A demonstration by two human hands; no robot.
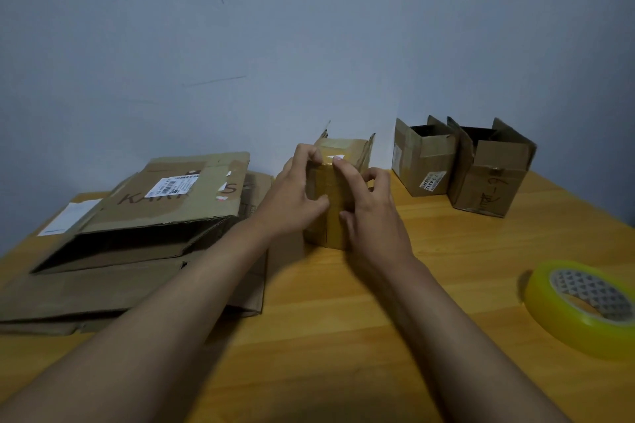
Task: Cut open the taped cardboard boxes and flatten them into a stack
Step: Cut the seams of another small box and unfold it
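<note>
You have both hands on the small taped cardboard box (338, 189), which stands on the wooden table (343, 319) in the middle, between the stack of flattened boxes (137, 244) on your left and the two open-topped boxes (460, 165) at the back right. Your left hand (292, 196) curls round the box's left face, fingertips hooked over the top edge and thumb pressed on the near face. Your right hand (371, 209) lies against the near face, its forefinger reaching up to the glossy tape at the top edge; the other fingers are bent, and I cannot tell whether they pinch a loose tape end.

The box is probably light and empty, so it will slide on the smooth wood unless your left hand pins it. Its walls are thin corrugated board: stiff along the corners, soft in the panel middles, so brace at the edges. The tape looks slick and layered; pick at a seam or end, not the flat middle. No blade is in view. The yellowish tape roll (584, 302) lies well apart, near right.
</note>
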